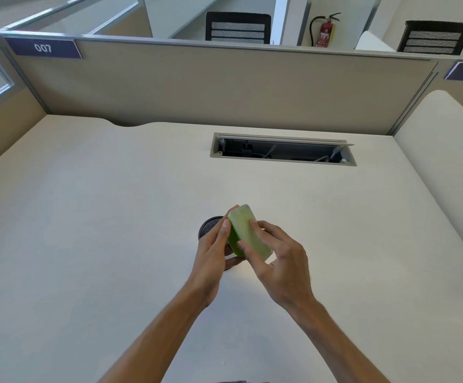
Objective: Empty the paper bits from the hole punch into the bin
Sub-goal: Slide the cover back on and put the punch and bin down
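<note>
Both hands, left (213,252) and right (274,258), hold punch (248,234) over bin (208,225); best peel tray cover slowly, keeping opening above bin.

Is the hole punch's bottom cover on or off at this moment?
Cannot tell. Both hands, left hand and right hand, grip the green hole punch above the mesh bin, hiding its edges.

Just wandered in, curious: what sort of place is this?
Most likely an open-plan office: a desk walled by a cubicle partition with a "007" number plate, and mesh office chairs beyond.
</note>
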A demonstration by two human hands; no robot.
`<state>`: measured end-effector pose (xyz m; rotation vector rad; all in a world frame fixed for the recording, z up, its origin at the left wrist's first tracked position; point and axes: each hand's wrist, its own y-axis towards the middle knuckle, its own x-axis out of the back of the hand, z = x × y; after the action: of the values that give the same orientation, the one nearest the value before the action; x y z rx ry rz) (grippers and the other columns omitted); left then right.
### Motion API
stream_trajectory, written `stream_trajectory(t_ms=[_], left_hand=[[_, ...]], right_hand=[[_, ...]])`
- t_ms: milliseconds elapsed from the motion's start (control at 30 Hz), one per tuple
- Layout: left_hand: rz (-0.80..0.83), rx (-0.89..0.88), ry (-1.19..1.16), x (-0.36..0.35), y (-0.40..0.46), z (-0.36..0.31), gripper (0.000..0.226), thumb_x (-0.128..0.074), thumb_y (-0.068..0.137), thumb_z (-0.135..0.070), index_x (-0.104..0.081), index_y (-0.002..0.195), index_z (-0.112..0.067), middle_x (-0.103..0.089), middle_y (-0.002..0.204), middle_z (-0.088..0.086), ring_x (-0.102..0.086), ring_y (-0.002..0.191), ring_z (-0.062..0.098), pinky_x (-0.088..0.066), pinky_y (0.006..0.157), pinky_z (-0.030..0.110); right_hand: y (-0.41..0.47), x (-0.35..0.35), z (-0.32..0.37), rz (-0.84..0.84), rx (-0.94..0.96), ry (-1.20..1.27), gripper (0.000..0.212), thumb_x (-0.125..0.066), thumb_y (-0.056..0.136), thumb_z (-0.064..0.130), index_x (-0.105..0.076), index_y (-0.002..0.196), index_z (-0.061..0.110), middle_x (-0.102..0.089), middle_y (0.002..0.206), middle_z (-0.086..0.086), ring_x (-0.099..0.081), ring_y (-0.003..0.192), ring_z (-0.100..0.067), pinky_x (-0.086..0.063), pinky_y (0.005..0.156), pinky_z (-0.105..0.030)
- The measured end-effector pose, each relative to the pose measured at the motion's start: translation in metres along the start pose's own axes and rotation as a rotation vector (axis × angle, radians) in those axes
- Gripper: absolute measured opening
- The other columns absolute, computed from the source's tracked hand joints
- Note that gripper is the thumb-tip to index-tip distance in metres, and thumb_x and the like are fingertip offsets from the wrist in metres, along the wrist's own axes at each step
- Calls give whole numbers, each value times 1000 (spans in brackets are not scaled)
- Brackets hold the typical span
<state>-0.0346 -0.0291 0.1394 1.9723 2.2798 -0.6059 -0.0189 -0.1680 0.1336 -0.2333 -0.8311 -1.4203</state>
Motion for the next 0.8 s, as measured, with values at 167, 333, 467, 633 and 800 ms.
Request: stream_trajectory(t_ms=[167, 333, 467, 633, 800], left_hand=[[-10, -44, 38, -3, -1, -2, 39, -61, 86, -55, -71, 119, -37, -77, 101, -1, -74, 91, 16, -57, 70, 26], [-81, -7, 53, 0, 3, -2, 24, -54, 98, -41, -74, 112, -38, -79, 98, 2, -75, 87, 22, -60, 74, 37], [-156, 32, -5, 4, 5, -5, 28, -53, 98, -42, -77, 104, -28, -77, 93, 4, -73, 85, 21, -59, 72, 38], [-170, 55, -65, 8, 6, -8, 32, -52, 98, -43, -77, 97, -24, -76, 83, 4, -73, 77, 19, -58, 59, 33], [-165, 54, -65, 5, 6, -12, 38, -50, 99, -46, -72, 110, -18, -75, 104, 16, -72, 93, 28, -59, 70, 37]], right_hand=[[-3, -3, 0, -19, 12, -21, 56, -64, 83, 59, -67, 125, 22, -70, 118, 7, -67, 98, -11, -57, 75, -31], [-5, -1, -2, 8, -124, 232, 54, -72, 77, 57, -66, 123, 28, -71, 110, 20, -64, 103, 0, -45, 76, -9], [-3, 6, -10, -7, -292, 409, 7, -71, 88, 34, -76, 92, 31, -75, 87, 18, -68, 83, -1, -45, 65, -12], [-6, 15, -12, 183, -341, 663, 9, -68, 92, 16, -77, 88, 19, -73, 68, -1, -64, 59, -14, -47, 55, -21], [-5, 21, -11, 237, -366, 773, 13, -69, 90, 10, -75, 101, 11, -77, 76, -8, -73, 69, -19, -54, 60, -24]])
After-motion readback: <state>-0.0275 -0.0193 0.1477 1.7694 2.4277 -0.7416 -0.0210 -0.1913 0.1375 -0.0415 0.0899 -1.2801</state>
